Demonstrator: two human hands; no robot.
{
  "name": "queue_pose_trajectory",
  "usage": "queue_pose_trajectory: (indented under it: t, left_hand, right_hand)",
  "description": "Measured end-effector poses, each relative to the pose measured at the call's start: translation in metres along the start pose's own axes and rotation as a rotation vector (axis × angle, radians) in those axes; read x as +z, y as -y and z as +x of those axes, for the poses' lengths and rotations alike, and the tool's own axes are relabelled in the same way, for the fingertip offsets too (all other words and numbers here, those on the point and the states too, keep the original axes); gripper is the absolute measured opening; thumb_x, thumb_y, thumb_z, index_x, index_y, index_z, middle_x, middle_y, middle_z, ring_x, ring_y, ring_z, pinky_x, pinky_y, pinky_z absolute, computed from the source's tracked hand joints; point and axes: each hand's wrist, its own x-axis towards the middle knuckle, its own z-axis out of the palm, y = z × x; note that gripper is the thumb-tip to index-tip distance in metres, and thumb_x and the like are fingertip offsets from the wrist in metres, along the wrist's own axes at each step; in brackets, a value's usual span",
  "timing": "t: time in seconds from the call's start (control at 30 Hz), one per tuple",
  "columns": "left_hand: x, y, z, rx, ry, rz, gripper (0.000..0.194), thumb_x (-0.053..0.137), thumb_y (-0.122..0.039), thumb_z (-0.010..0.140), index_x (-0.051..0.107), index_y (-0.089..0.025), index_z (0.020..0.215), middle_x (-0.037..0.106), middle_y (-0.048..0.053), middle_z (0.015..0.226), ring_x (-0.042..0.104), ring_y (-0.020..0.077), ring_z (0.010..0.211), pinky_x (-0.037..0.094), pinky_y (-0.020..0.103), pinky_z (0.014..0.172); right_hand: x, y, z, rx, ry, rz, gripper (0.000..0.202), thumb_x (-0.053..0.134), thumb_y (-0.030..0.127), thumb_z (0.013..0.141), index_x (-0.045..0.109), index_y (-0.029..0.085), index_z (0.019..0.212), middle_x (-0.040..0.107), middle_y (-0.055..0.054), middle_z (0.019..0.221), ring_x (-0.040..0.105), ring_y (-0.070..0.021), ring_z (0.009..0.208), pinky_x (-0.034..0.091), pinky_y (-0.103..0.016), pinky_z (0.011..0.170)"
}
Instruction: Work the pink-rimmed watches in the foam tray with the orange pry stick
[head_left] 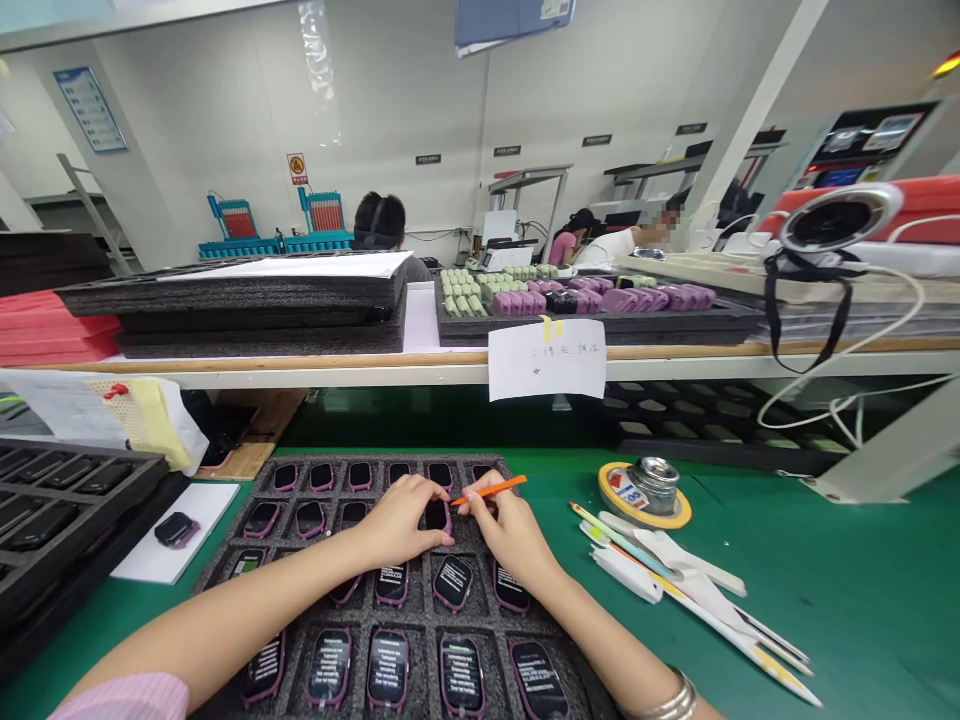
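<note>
My left hand grips a purple-edged smartwatch by its sides, fingers at the top and thumb below. Pinched in my right hand is a thin orange pointed stick, its tip close to the watch's right edge. Whether the tip touches the watch I cannot tell. Both hands are over a black foam tray with rows of purple smartwatches in its pockets. Several in the nearer rows, such as one watch, show lines of white text; the screens farther back are dark.
On the right lie a roll of yellow tape with a metal jar and several pens and white tools. A watch rests on white paper at left, beside another foam tray. Across the back runs a shelf with loaded trays.
</note>
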Motion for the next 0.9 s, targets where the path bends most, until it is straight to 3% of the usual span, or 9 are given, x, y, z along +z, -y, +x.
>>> queue_pose_trajectory:
  t: [0.1,0.2,0.33,0.43,0.63,0.77,0.9]
  left_hand:
    - [0.001,-0.010,0.011,0.019,0.015,0.037,0.048,0.081,-0.046,0.075,0.065,-0.020,0.111,0.063,0.010,0.111,0.057,0.0330,0.112,0.046,0.056,0.099]
    - [0.014,-0.025,0.024,0.096,0.037,0.049,0.043,0.075,-0.047,0.082,0.065,-0.026,0.118,0.059,0.011,0.126,0.051,0.0331,0.125,0.041,0.055,0.107]
    - [0.036,-0.038,0.034,0.187,0.050,0.072,0.038,0.079,-0.044,0.079,0.071,-0.024,0.110,0.052,0.014,0.140,0.038,0.0392,0.141,0.030,0.059,0.116]
    - [0.041,-0.040,0.033,0.212,0.007,0.076,0.034,0.078,-0.041,0.080,0.071,-0.022,0.107,0.056,0.014,0.136,0.039,0.0382,0.140,0.025,0.060,0.119]
    - [0.037,-0.036,0.024,0.192,-0.052,0.005,0.022,0.074,-0.032,0.086,0.067,-0.023,0.104,0.071,0.006,0.109,0.063,0.0253,0.109,0.049,0.044,0.100]
    - [0.040,-0.035,0.025,0.174,-0.064,-0.027,0.020,0.075,-0.030,0.085,0.066,-0.023,0.102,0.071,0.005,0.107,0.063,0.0250,0.106,0.049,0.043,0.097]
    - [0.042,-0.033,0.025,0.121,-0.082,-0.047,0.039,0.079,-0.031,0.081,0.058,-0.022,0.113,0.067,0.008,0.112,0.062,0.0283,0.109,0.051,0.046,0.095]
  right_hand:
    - [-0.019,-0.010,0.005,0.025,-0.156,0.066,0.025,0.058,0.038,0.099,0.065,0.015,0.106,0.069,-0.003,0.097,0.068,-0.0158,0.081,0.058,-0.035,0.075]
    - [-0.034,-0.020,0.011,0.057,-0.271,0.131,0.027,0.057,0.039,0.100,0.064,0.015,0.109,0.068,-0.004,0.100,0.067,-0.0156,0.081,0.058,-0.034,0.073]
    - [-0.038,-0.026,0.011,0.094,-0.274,0.197,0.026,0.059,0.038,0.099,0.063,0.014,0.108,0.068,-0.003,0.095,0.066,-0.0130,0.072,0.057,-0.029,0.064]
    - [-0.032,-0.027,0.008,0.116,-0.244,0.232,0.026,0.058,0.038,0.099,0.063,0.014,0.107,0.067,-0.002,0.091,0.064,-0.0113,0.066,0.056,-0.026,0.059]
    - [-0.024,-0.029,0.005,0.155,-0.202,0.240,0.026,0.057,0.039,0.100,0.063,0.014,0.104,0.065,0.001,0.082,0.060,-0.0085,0.058,0.052,-0.022,0.052]
    - [-0.024,-0.029,0.000,0.160,-0.199,0.192,0.025,0.057,0.038,0.100,0.063,0.014,0.105,0.066,0.000,0.085,0.061,-0.0093,0.060,0.054,-0.024,0.055]
    - [-0.025,-0.029,-0.003,0.156,-0.185,0.139,0.025,0.057,0.038,0.100,0.063,0.014,0.106,0.067,-0.001,0.088,0.063,-0.0104,0.064,0.055,-0.025,0.058]
